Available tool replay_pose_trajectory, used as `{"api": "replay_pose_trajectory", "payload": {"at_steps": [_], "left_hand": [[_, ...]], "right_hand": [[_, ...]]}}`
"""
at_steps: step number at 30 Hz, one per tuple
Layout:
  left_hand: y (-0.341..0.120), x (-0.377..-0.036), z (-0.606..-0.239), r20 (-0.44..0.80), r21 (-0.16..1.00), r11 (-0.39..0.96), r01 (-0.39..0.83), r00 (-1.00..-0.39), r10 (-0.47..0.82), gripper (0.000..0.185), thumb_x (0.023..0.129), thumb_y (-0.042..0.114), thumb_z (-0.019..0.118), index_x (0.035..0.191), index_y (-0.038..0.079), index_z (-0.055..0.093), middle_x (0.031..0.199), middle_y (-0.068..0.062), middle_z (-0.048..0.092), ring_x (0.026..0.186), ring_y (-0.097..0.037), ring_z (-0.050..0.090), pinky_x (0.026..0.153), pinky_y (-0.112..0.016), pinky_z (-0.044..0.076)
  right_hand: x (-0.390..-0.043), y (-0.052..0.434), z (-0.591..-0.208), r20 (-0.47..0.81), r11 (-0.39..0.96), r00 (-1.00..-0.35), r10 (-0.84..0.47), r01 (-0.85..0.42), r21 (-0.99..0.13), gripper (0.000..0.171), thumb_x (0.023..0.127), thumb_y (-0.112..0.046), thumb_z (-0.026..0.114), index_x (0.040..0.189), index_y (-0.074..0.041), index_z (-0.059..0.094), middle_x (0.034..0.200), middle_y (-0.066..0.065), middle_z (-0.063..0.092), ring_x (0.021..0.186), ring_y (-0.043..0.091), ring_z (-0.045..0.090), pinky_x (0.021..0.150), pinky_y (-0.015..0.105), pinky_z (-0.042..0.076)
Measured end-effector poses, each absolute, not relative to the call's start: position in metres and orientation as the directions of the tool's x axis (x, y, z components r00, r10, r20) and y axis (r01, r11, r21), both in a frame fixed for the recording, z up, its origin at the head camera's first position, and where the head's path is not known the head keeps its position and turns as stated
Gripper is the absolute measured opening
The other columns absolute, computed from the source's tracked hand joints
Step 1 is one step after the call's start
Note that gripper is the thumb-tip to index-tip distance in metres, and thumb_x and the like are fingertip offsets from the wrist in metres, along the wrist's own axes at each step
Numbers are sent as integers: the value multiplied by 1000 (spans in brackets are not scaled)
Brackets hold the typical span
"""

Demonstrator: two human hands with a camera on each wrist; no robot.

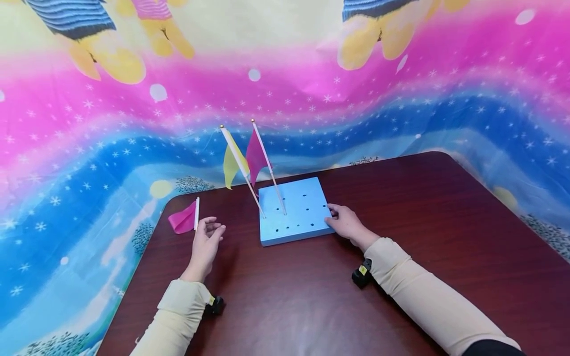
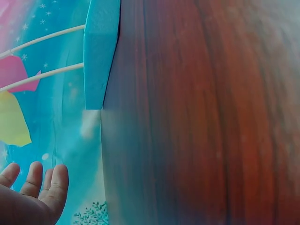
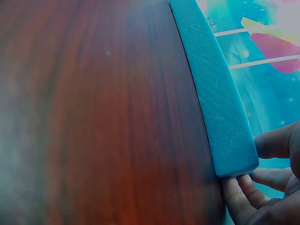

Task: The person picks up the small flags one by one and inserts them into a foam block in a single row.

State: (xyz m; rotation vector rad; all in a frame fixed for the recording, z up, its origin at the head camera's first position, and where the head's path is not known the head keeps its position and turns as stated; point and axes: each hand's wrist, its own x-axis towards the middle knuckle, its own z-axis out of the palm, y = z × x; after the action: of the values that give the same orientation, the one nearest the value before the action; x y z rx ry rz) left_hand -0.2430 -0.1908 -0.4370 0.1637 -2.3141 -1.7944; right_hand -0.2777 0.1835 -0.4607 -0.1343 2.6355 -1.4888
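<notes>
A light-blue board [image 1: 291, 207] with several small holes lies on the table, its side showing in both wrist views. A yellow flag [image 1: 233, 160] and a magenta flag [image 1: 257, 152] stand tilted in it on thin sticks. My right hand [image 1: 349, 223] holds the board's right edge; in the right wrist view the thumb [image 3: 276, 143] is at the top face and the fingers [image 3: 239, 199] are against the side. My left hand [image 1: 207, 247] is left of the board, fingers loosely bent and holding nothing. Just beyond it lies a pink flag [image 1: 183, 219], the lower part of its stick hidden behind the hand.
The dark reddish-brown table [image 1: 285, 301] has rounded far corners. Behind it hangs a colourful printed cloth [image 1: 285, 99] with snowflakes and cartoon figures. A small black camera sits at each wrist, over the beige sleeves [image 1: 427, 291].
</notes>
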Motion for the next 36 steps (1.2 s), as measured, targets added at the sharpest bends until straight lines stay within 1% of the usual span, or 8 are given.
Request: {"api": "replay_pose_trajectory", "payload": {"at_steps": [7,13,18,22,27,31,33,36], "left_hand": [[-200,-236,-437,88,960,278,24,-971,-221,42,102,7,61,138,-4,43,119,-19,55,95,-9,56,82,-21,51],[-210,-233,-440,83,957,292,8,-966,-244,42,102,4,60,138,-7,41,118,-20,54,93,-6,56,80,-19,50],[-220,-229,-438,98,955,296,9,-953,-287,41,101,3,59,135,-9,41,116,-18,54,88,0,54,78,-18,50],[-227,-225,-438,97,958,287,3,-945,-312,40,101,3,59,135,-9,40,115,-15,52,88,2,54,79,-18,50],[-237,-220,-439,89,956,293,-15,-937,-339,43,101,5,60,135,-10,40,111,-13,51,86,0,53,75,-18,50],[-243,-218,-440,44,953,297,-62,-939,-341,45,102,9,60,137,-9,39,110,-12,51,87,-4,53,76,-19,50],[-247,-217,-440,23,949,304,-87,-940,-341,45,102,10,60,137,-9,39,110,-12,51,87,-4,53,76,-18,49],[-253,-215,-442,3,942,315,-114,-938,-347,45,103,12,61,137,-8,39,108,-11,53,84,-5,54,73,-19,49]], "right_hand": [[-278,184,-460,-63,513,-990,-129,-12,-858,58,104,-9,57,155,9,35,142,29,49,129,38,49,107,51,45],[-278,185,-459,-55,514,-990,-127,-18,-857,58,104,-9,57,155,9,35,143,29,48,130,39,49,108,52,44],[-278,184,-459,-57,514,-989,-134,-20,-858,58,104,-9,57,155,8,35,143,28,49,130,39,49,108,51,44],[-279,185,-461,-62,512,-988,-140,-18,-859,58,105,-9,57,156,8,34,144,29,48,131,39,49,107,51,45],[-280,186,-461,-49,523,-988,-144,-34,-851,58,105,-9,56,156,8,34,145,29,47,132,40,48,107,52,45],[-279,185,-460,-47,525,-988,-147,-37,-850,59,105,-9,56,155,9,33,145,30,47,132,41,48,108,53,44],[-279,185,-460,-50,523,-988,-148,-35,-852,59,105,-10,56,156,9,33,145,30,47,132,41,48,108,53,44],[-278,184,-461,-52,526,-988,-145,-32,-850,59,105,-10,57,155,9,34,145,30,47,132,41,49,108,52,44]]}}
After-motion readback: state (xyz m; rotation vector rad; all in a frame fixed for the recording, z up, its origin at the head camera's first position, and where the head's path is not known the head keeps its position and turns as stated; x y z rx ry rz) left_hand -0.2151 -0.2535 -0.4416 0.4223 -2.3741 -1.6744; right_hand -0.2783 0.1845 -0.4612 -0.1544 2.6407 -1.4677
